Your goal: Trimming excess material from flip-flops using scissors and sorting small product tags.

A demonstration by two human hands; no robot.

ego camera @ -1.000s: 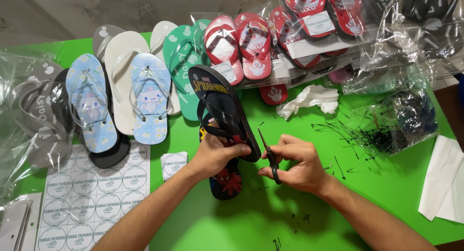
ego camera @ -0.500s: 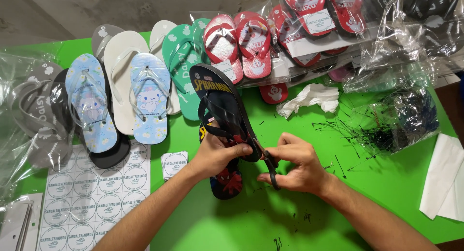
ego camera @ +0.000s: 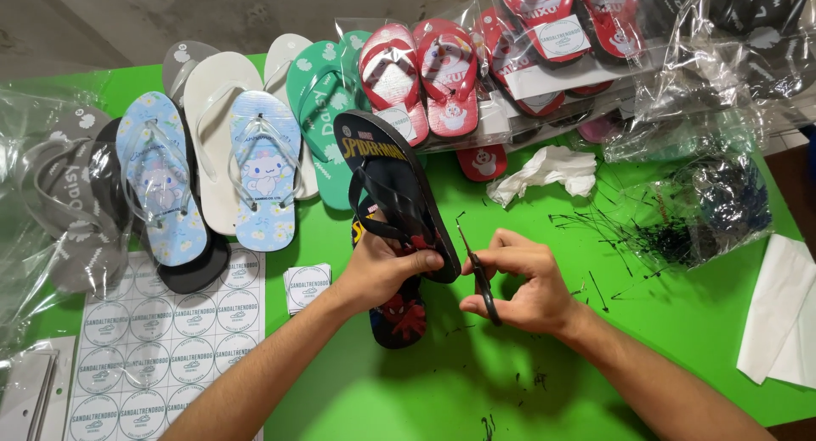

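My left hand (ego camera: pixel 387 267) grips a pair of black flip-flops (ego camera: pixel 393 186) by the strap, holding them tilted above the green table (ego camera: pixel 340 398). A red cartoon figure shows on the lower sandal's heel (ego camera: pixel 399 318). My right hand (ego camera: pixel 518 284) holds small black scissors (ego camera: pixel 478 275) upright, their tips pointing at the edge of the upper sandal, just right of my left thumb.
Light blue (ego camera: pixel 212 178), white, grey and green flip-flops lie in a row at the back left. Bagged red pairs (ego camera: pixel 425 76) are stacked at the back. A sheet of round stickers (ego camera: pixel 153 339) lies at the left. A crumpled tissue (ego camera: pixel 544 169), black plastic ties (ego camera: pixel 680 228) and white paper (ego camera: pixel 778 309) lie at the right.
The scissors in my right hand have shifted slightly and tilted toward the sandal's edge. My left hand keeps the same grip on the black pair.
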